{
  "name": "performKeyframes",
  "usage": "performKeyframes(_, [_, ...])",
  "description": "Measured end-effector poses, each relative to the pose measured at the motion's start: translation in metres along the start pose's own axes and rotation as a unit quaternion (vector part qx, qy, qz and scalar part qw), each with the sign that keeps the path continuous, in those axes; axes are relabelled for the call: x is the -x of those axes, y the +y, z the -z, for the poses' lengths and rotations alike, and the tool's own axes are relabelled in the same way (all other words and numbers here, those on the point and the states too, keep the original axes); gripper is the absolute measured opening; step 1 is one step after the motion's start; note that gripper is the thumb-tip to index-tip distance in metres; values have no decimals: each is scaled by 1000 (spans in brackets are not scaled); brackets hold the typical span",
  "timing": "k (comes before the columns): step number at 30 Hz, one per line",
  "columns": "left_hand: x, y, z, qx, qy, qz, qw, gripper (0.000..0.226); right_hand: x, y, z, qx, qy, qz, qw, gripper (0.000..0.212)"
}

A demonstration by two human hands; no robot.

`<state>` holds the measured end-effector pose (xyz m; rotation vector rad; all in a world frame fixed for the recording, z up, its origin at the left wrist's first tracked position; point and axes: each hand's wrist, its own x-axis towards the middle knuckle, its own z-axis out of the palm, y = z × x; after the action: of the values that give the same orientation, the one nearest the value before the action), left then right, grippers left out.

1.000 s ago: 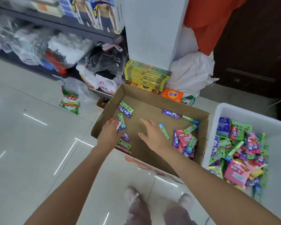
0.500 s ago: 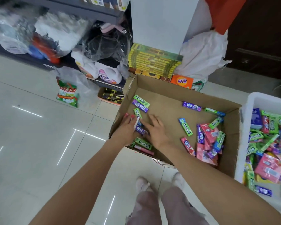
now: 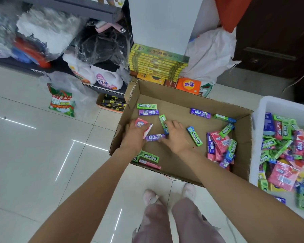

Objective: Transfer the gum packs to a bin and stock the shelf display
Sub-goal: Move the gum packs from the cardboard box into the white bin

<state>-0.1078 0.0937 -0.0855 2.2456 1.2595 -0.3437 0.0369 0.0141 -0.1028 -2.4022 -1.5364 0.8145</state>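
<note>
Honestly, with the left hand (image 3: 135,135) already pinching a pink gum pack (image 3: 141,124) and right hand (image 3: 176,136) fingers spread over the purple gum pack (image 3: 155,137) in the brown cardboard box (image 3: 182,95), overfilled hands could spill packs before the white plastic bin (image 3: 263,109).

Bare cardboard box (image 3: 172,95) floor lies open mid-box; gum heap (image 3: 221,148) crowds its right wall

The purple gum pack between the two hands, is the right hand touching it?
Touching. The head view shows the right hand with its fingers laid against the end of the purple gum pack, no gap visible between them.
</note>
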Motion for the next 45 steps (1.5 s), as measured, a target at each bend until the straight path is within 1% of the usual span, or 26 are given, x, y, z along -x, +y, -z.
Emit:
performKeyframes(3, [1, 0, -1, 22, 6, 10, 1000, 60, -1, -11, -11, -6, 1, 17, 1000, 71])
performKeyframes(5, [2, -2, -2, 43, 3, 10, 999, 61, 0, -14, -12, 4, 12, 21, 1000, 66])
performKeyframes(7, [5, -4, -2, 80, 2, 14, 997, 63, 1, -13, -11, 23, 18, 12, 999, 57])
performKeyframes(10, [10, -2, 0, 139, 6, 12, 990, 65, 6, -4, -4, 58, 16, -37, 998, 48])
performKeyframes(11, [12, 0, 1, 151, 8, 8, 988, 65, 8, 0, -1, 52, 14, -59, 997, 48])
performKeyframes(14, [17, 9, 4, 180, 21, 1, 983, 66, 19, 9, 9, -15, 22, -116, 993, 49])
performKeyframes(16, [22, 19, 7, 193, 41, -11, 980, 65, 27, 13, 19, -46, 52, -132, 989, 47])
performKeyframes(20, [31, 52, 13, 225, 84, -33, 970, 65, 46, 23, 50, -101, 130, -136, 977, 43])
performKeyframes(22, [35, 77, 15, 242, 88, -44, 965, 66, 58, 31, 71, -127, 168, -137, 968, 42])
performKeyframes(26, [43, 144, 11, 287, 87, -99, 949, 61, 85, 67, 113, -150, 238, -151, 948, 41])
performKeyframes(30, [44, 218, -10, 257, 60, -151, 953, 62, 116, 128, 146, -153, 275, -183, 931, 43])
performKeyframes(32, [44, 254, -25, 246, 48, -172, 953, 63, 132, 164, 155, -148, 273, -201, 929, 44])
performKeyframes(35, [42, 304, -50, 168, 35, -190, 967, 63, 151, 213, 164, -139, 250, -221, 932, 47])
performKeyframes(39, [36, 350, -75, 61, 40, -174, 982, 61, 160, 265, 175, -137, 233, -230, 935, 46])
performKeyframes(42, [30, 371, -87, 18, 64, -156, 986, 59, 158, 293, 181, -133, 213, -223, 942, 44])
performKeyframes(45, [22, 383, -92, -50, 87, -148, 984, 61, 155, 306, 184, -143, 170, -196, 955, 50])
